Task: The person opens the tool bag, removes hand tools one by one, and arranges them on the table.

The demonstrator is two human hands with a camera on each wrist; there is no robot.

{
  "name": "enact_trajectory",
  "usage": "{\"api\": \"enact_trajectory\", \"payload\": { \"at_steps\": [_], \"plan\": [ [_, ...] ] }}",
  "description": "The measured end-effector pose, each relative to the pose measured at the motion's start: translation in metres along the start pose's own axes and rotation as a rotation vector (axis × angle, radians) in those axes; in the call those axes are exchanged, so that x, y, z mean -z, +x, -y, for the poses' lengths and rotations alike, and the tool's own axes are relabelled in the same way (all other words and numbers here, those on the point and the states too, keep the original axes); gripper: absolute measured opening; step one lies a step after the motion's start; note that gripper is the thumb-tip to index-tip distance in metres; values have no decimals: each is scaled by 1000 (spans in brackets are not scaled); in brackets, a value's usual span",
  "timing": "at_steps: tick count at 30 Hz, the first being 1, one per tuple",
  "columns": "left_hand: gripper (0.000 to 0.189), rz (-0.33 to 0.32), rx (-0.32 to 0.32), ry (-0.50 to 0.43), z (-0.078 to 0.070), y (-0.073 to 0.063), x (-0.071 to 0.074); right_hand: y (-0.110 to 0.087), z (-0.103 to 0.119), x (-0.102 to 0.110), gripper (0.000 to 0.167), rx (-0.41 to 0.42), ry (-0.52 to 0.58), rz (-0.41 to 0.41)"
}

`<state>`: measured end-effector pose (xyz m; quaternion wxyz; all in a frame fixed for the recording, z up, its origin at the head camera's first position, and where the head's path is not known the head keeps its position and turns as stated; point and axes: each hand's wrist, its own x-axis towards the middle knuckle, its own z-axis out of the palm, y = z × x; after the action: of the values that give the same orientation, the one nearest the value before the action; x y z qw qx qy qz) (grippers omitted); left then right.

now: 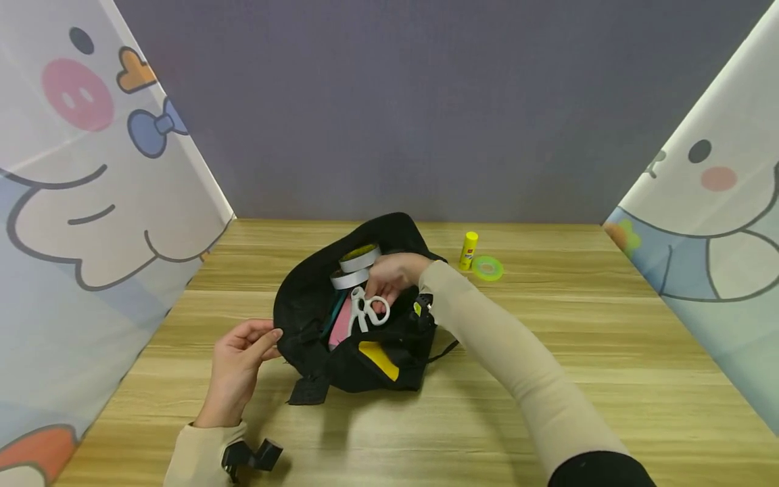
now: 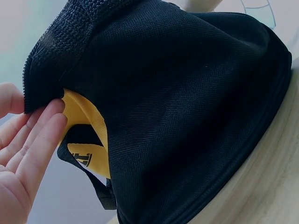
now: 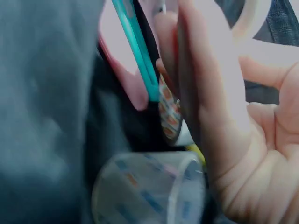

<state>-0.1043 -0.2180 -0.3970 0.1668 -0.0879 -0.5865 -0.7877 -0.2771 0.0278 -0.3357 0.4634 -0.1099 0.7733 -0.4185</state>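
Note:
A black zippered bag [image 1: 304, 291] with yellow inside lies gaping on the table. My left hand [image 1: 243, 355] pinches its left edge between thumb and fingers; the zipper edge [image 2: 28, 86] shows at the fingertips in the left wrist view. Inside the bag mouth, my right hand [image 1: 395, 274] has its fingers curled at the white-handled scissors [image 1: 359, 308], holding them by the handle loops. Beside that hand lie a white-sided tape roll [image 1: 349, 279] and another tape roll [image 1: 363, 258] above it. A pink item [image 1: 342, 325] and a teal item [image 3: 135, 46] sit alongside the scissors.
A yellow glue stick [image 1: 468, 250] stands behind the bag to the right, next to a flat green tape roll [image 1: 487, 268]. A clear tape roll [image 3: 149, 186] is close below the right hand in its wrist view. Cartoon-printed panels [image 1: 109, 237] flank the table.

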Motion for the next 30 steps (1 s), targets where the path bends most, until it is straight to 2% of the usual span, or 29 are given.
{"api": "enact_trajectory", "payload": {
  "at_steps": [6, 11, 19, 21, 25, 30],
  "plan": [
    [36, -4, 5, 6, 0, -1, 2, -10, 7, 8, 8, 2, -59, 9],
    [34, 4, 5, 16, 0, 0, 2, -17, 12, 14, 10, 20, -47, -15],
    [34, 15, -2, 16, 0, 1, 1, -21, 15, 22, 14, 25, 85, 8],
    [33, 16, -4, 15, 1, 1, 1, -22, 15, 23, 14, 24, 88, 17],
    [33, 15, -4, 19, 0, 1, 1, -26, 16, 25, 11, 12, 8, 27],
    [33, 12, 1, 23, 0, 1, 0, -32, 17, 27, 17, -12, -142, 47]
  ]
}}
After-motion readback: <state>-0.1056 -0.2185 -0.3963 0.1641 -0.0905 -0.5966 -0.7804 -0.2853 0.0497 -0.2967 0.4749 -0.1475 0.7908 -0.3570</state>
